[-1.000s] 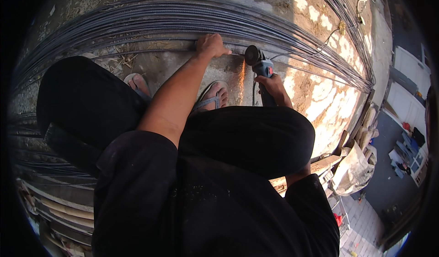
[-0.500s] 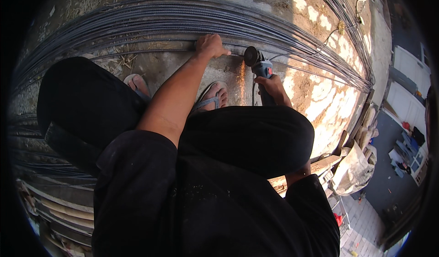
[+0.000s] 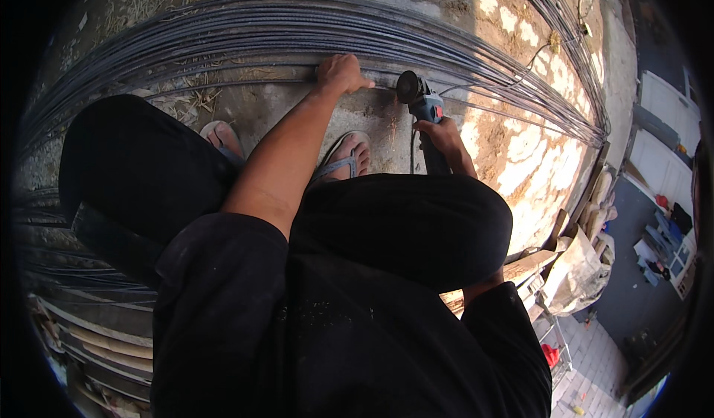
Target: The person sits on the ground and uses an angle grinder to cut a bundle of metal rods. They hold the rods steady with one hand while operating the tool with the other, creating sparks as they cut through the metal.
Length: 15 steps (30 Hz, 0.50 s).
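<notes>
The right hand [image 3: 444, 140] is wrapped round an angle grinder [image 3: 426, 110], its disc [image 3: 407, 87] just right of the left hand [image 3: 341, 74], which seems to hold a long rebar rod [image 3: 260, 82] running left to right.

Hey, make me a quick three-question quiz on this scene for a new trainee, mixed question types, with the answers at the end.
1. True or false: the right grip is empty.
2. What does the left grip rest on?
A) a sandal
B) metal rods
C) the right knee
3. Fill in the blank: faint orange ____ show just below the disc in the picture.

Key:
1. False; it holds an angle grinder.
2. B.
3. Sparks.
</notes>
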Each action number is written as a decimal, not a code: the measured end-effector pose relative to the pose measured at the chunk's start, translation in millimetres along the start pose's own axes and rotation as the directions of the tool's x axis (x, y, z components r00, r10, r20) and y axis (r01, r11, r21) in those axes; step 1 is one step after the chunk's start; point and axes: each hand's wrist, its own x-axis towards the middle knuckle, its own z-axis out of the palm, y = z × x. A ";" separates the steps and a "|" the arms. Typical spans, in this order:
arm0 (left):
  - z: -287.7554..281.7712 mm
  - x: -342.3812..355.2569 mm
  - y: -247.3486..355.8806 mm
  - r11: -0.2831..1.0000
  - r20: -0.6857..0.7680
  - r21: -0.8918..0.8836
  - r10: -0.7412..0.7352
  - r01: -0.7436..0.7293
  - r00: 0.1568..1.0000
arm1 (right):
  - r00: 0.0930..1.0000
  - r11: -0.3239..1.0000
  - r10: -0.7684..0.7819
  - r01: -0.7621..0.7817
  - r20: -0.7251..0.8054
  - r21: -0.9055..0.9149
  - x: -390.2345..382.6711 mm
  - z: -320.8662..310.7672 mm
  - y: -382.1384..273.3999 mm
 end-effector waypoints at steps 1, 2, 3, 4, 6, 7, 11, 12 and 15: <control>0.2 -0.5 -2.1 1.000 -0.002 -0.003 -0.004 0.004 1.000 | 1.000 1.000 0.012 -0.012 0.005 -0.005 2.3 1.9 -0.2; 0.4 -0.8 -3.9 1.000 -0.004 -0.006 -0.007 0.007 1.000 | 1.000 1.000 0.024 -0.024 0.008 -0.010 4.2 3.8 -0.8; 1.4 0.3 -6.1 1.000 0.000 -0.010 -0.012 0.012 1.000 | 0.999 0.999 0.037 -0.037 0.011 -0.016 5.7 5.4 -1.1; 2.6 2.3 -7.4 1.000 0.005 -0.015 -0.013 0.013 1.000 | 1.000 1.000 0.027 -0.027 0.010 -0.016 5.7 5.8 -1.5; 3.9 4.3 -8.3 1.000 0.008 -0.021 -0.011 0.011 1.000 | 1.000 1.000 0.009 -0.009 0.004 -0.016 4.9 5.6 -2.6; 3.9 4.5 -7.8 1.000 0.006 -0.023 -0.008 0.008 1.000 | 1.000 1.000 0.016 -0.016 0.004 -0.008 3.8 4.9 -2.9; 1.9 5.7 -6.4 1.000 0.020 -0.019 0.005 -0.004 1.000 | 0.999 0.999 0.031 -0.031 0.012 0.009 2.6 5.5 4.6; 2.7 6.3 -6.9 1.000 0.018 -0.015 0.004 -0.003 1.000 | 0.999 0.999 0.033 -0.033 0.016 0.008 -0.1 6.6 4.3; 3.5 7.7 -7.4 1.000 0.024 -0.017 0.004 -0.004 1.000 | 1.000 0.999 0.004 -0.005 0.025 0.034 -9.0 5.5 5.2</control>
